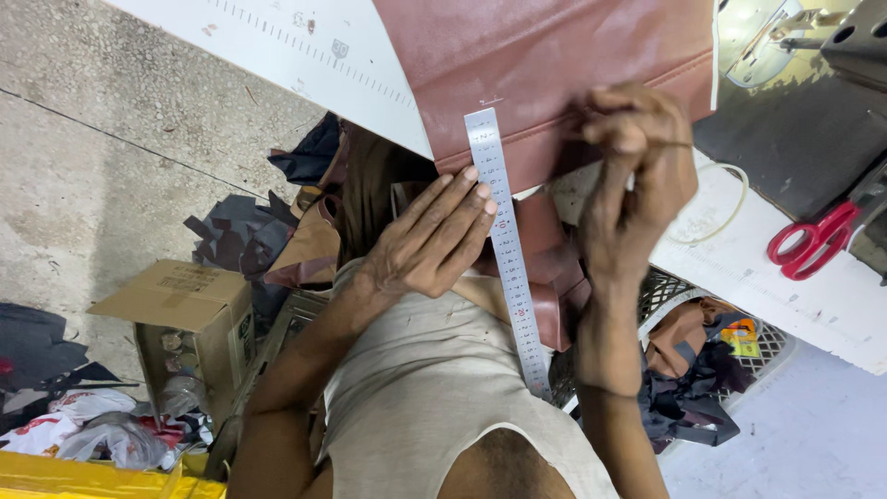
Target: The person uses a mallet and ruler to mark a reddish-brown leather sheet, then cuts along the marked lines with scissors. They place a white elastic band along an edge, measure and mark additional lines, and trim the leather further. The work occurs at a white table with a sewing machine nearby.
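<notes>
A white worktable [813,296] is standing over a grey concrete floor [102,120]. Left hand [434,236], fingers extended, is pressing a steel ruler [506,249] against reddish-brown leather [545,65]; right hand [637,166] is pinching the leather's stitched edge. Red scissors [813,242] are lying beyond.

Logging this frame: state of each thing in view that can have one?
Left hand: fingers flat, pressing the steel ruler.
Right hand: closed grip pinching the brown leather piece at its edge.
Steel ruler: laid across the leather's stitched edge, overhanging the table.
Red scissors: shut, lying on the table.
Cardboard box: open, on the floor.
</notes>
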